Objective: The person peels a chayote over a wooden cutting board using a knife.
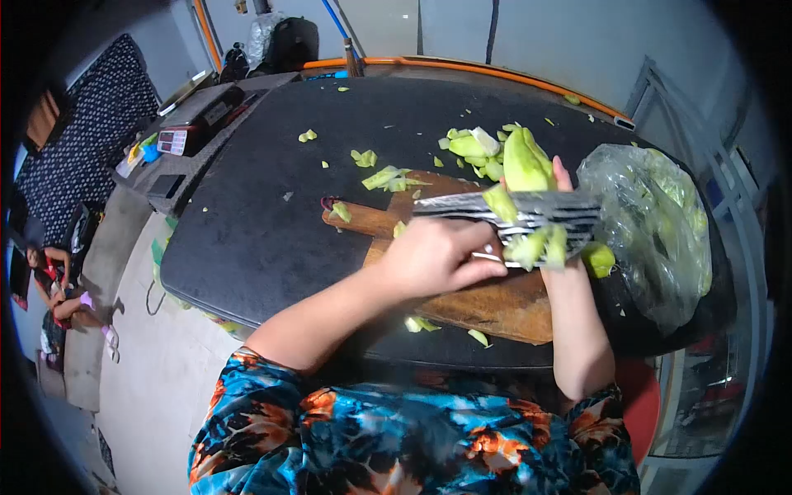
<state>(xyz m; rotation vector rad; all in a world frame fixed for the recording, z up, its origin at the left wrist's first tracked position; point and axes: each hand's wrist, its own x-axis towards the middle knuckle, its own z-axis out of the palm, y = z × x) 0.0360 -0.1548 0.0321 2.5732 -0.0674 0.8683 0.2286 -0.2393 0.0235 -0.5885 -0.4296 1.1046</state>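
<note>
My left hand [450,257] is closed round the handle end of a broad-bladed knife [569,216], its grip mostly hidden by my fingers. The blade shows black and white streaks, with pale green slices [528,246] on and in front of it. Beyond the blade, my right hand [562,175] grips a peeled pale green fruit or vegetable [526,161]; most of that hand is hidden. Beneath both hands lies a wooden cutting board [487,309], its handle pointing left. A pile of cut green pieces [474,148] lies behind the board.
A clear plastic bag [648,239] of green produce stands at the right of the black table [247,206]. One round green piece [599,260] lies beside the bag. Scraps are scattered about. A scale [186,136] sits on a side surface at left; a person [66,289] sits beyond.
</note>
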